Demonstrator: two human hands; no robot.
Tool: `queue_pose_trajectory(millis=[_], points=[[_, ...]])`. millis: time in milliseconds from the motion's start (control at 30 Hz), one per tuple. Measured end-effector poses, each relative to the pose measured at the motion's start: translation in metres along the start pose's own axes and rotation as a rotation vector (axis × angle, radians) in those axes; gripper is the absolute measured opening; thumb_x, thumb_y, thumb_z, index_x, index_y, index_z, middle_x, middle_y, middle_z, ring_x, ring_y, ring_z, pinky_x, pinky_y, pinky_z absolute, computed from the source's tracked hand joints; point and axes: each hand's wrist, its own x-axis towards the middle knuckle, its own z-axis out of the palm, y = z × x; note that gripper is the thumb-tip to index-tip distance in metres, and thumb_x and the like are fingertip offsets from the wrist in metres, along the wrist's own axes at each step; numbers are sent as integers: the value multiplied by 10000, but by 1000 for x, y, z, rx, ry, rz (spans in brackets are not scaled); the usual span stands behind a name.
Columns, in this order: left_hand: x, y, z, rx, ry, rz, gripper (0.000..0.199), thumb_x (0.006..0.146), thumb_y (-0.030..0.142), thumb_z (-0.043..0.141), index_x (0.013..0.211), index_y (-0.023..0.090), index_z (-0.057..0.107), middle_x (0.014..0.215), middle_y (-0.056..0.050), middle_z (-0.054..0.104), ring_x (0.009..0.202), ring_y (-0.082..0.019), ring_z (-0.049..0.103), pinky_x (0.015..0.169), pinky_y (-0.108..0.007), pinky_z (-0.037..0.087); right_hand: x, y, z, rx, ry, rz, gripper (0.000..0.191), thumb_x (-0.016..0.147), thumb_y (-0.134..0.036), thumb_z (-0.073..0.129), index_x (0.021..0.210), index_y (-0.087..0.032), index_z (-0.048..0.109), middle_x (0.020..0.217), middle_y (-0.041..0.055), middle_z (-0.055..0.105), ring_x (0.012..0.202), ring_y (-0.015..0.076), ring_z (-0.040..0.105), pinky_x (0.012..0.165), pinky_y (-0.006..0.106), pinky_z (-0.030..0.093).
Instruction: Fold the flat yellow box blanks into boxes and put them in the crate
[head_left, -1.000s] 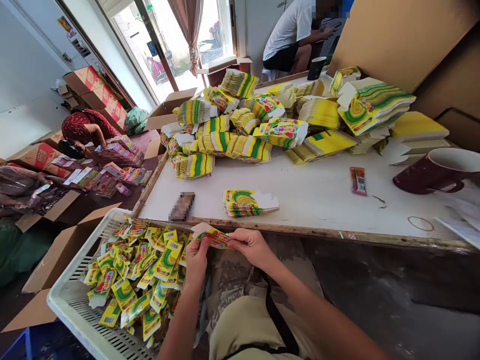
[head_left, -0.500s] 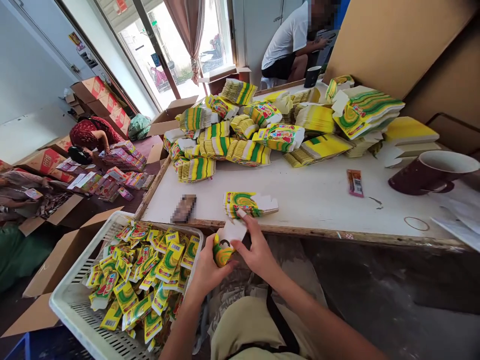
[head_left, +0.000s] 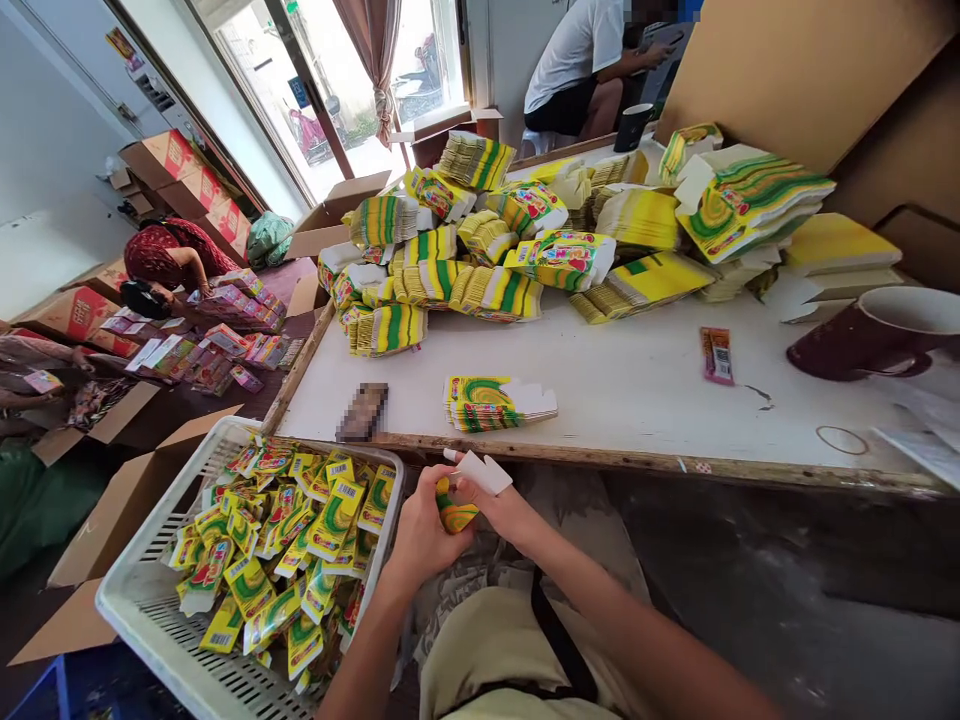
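Between my hands, in front of the table edge, is a small yellow and green carton (head_left: 459, 514) with its white flaps raised. My left hand (head_left: 424, 525) grips the carton from the left side. My right hand (head_left: 499, 505) is closed at its open end, fingers partly hidden behind the white flaps. Just beyond, a small stack of flat cartons (head_left: 487, 402) lies on the white table. To my left stands a white plastic basket (head_left: 124, 590) full of folded yellow cartons (head_left: 255, 588).
Bundles of flat cartons (head_left: 465, 285) heap across the table's far side. A dark red mug (head_left: 862, 345), a small sachet (head_left: 717, 356) and a rubber band (head_left: 841, 440) lie right. A person (head_left: 176, 255) bends over boxes at left; another person (head_left: 574, 70) sits behind.
My right hand has come down from near the flat stack to the carton, and its white flaps have shifted over my right hand. The view has tilted slightly.
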Motion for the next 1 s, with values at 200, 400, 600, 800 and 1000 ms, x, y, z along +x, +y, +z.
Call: queue_pose_trajectory(millis=[200, 400, 600, 800, 1000], points=[[0, -1, 1, -41, -78, -26, 575, 681, 127, 642, 1208, 246, 444, 1088, -51, 615, 921, -222, 641, 772, -324, 500, -3, 6, -3, -139, -31, -97, 764, 822, -749, 493, 1335, -186, 542, 1302, 149, 623, 1181, 290, 593, 1023, 476, 467], [-3, -8, 8, -150, 43, -70, 641, 638, 154, 673, 1206, 201, 377, 1029, -76, 596, 832, -211, 634, 691, -319, 503, -23, -6, 0, -592, -198, -414, 459, 931, -278, 555, 1385, -235, 508, 1543, 134, 391, 1400, 249, 413, 1139, 444, 374], [-6, -3, -3, -103, 63, -136, 567, 595, 112, 682, 1116, 191, 471, 1013, -55, 575, 886, -213, 613, 759, -338, 508, -18, -23, -10, -720, -267, -408, 243, 876, -155, 606, 1093, -217, 697, 1472, 131, 484, 1355, 270, 473, 1080, 431, 441], [-4, -4, -14, -20, -107, -105, 557, 651, 180, 725, 1177, 218, 548, 1134, -83, 616, 1031, -262, 617, 883, -411, 507, -7, -40, -28, -794, -507, -313, 207, 838, -179, 679, 1015, -254, 756, 1390, 81, 577, 1219, 289, 597, 1016, 424, 483], [0, -3, -6, -78, -49, -146, 684, 615, 126, 713, 1259, 212, 501, 1119, -91, 642, 1025, -269, 640, 872, -398, 523, -9, -31, -23, -781, -387, -274, 261, 833, -168, 682, 1083, -215, 740, 1518, 136, 433, 1332, 316, 493, 1061, 458, 431]])
